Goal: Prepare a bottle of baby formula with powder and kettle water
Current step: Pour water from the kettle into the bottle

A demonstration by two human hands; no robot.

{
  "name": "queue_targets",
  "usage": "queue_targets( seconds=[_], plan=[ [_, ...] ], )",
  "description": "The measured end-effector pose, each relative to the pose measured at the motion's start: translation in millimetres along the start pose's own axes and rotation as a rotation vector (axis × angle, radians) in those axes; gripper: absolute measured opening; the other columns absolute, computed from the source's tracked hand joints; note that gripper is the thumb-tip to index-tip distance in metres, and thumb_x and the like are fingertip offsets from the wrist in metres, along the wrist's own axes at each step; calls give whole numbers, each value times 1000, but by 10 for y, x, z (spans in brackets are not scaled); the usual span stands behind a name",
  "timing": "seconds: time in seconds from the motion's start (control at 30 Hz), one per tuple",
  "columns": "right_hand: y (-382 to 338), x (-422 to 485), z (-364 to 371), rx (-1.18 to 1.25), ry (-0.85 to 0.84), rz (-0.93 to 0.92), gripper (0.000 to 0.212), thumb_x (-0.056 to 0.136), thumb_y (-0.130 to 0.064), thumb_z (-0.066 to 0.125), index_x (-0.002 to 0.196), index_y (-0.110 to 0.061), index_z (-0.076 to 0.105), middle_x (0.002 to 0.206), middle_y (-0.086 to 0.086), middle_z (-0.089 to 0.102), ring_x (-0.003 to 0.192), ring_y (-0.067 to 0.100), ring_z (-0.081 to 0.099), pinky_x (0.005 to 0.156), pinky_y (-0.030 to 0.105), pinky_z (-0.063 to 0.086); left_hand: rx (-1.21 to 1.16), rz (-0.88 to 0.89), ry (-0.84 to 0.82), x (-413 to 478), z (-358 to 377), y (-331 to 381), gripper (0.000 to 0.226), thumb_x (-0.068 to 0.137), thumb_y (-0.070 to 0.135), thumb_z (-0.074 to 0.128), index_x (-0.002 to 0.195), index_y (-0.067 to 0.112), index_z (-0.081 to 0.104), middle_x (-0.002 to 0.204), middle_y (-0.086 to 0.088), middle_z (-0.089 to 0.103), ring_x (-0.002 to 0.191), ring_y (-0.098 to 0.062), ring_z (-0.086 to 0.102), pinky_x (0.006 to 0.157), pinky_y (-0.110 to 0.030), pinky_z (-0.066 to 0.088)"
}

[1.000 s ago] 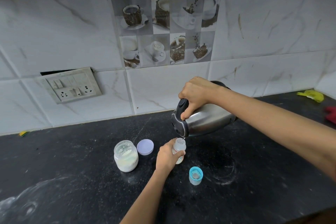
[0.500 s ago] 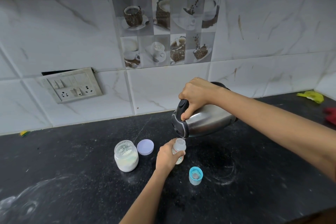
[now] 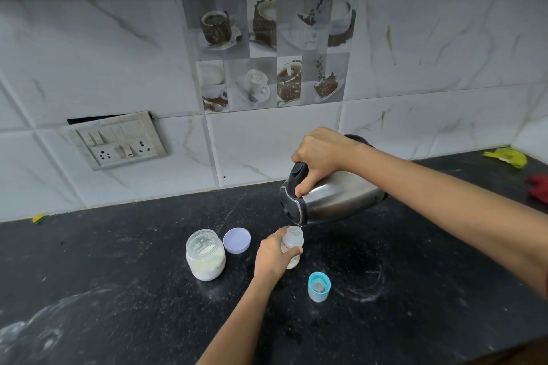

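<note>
Water needed a steady target, so the left hand [image 3: 274,256] gripped the bottle [image 3: 293,246] beneath the kettle [image 3: 335,201] tipped by the right hand [image 3: 320,157].

Bottle [image 3: 292,246] at the middle of the counter [image 3: 118,290], kettle [image 3: 335,198] tilted over it.
The jar [image 3: 205,255] stands left of the bottle, the lid [image 3: 236,240] just behind the jar's right side; the cap [image 3: 318,286] sits right of the bottle, nearer the counter's front edge.
</note>
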State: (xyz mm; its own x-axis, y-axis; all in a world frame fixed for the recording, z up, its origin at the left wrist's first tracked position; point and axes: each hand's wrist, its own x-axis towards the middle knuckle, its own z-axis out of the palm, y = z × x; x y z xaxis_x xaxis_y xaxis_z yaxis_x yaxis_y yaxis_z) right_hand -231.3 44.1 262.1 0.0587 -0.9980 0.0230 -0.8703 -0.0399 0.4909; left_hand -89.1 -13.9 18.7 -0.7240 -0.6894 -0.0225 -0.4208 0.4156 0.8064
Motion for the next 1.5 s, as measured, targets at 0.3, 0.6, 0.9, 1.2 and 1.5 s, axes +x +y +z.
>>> queue_targets(
  seconds=[0.3, 0.6, 0.9, 1.2, 1.5],
  plan=[
    [132, -189, 189, 227, 53, 187, 69, 61, -83, 57, 57, -16, 42, 49, -3, 44, 50, 13, 42, 51, 31, 35, -56, 9, 30, 5, 0, -1, 60, 77, 30, 75, 132, 27, 51, 122, 3, 63, 111, -13, 58, 98, -34, 47],
    [249, -540, 538, 522, 155, 452, 70, 59, -80, 64, 56, -12, 47, 49, 0, 50, 53, 16, 50, 54, 35, 40, -103, 4, 43, 22, 6, -53, 58, 77, 28, 76, 129, 31, 52, 122, 8, 63, 111, -9, 58, 98, -36, 49],
    [279, -1046, 1252, 942, 449, 896, 50, 64, -54, 82, 57, -10, 60, 52, 4, 59, 50, 14, 50, 51, 29, 36, -132, -27, 66, 60, 67, -152, 61, 75, 31, 77, 130, 30, 52, 123, 9, 63, 112, -9, 58, 99, -38, 48],
    [120, -1411, 1874, 1102, 676, 1109, 29, 74, -32, 83, 57, -22, 62, 51, -3, 57, 51, 12, 50, 54, 31, 39, -112, -75, 79, 27, 99, -149, 63, 79, 23, 75, 135, 25, 48, 133, 4, 57, 122, -17, 53, 104, -42, 44],
    [111, -1543, 2138, 1276, 796, 1131, 59, 65, -55, 69, 67, 3, 65, 61, 20, 61, 57, 13, 51, 57, 29, 42, -155, -85, 102, 7, 156, -185, 61, 78, 20, 75, 133, 26, 50, 131, 5, 58, 120, -15, 54, 105, -39, 43]
  ],
)
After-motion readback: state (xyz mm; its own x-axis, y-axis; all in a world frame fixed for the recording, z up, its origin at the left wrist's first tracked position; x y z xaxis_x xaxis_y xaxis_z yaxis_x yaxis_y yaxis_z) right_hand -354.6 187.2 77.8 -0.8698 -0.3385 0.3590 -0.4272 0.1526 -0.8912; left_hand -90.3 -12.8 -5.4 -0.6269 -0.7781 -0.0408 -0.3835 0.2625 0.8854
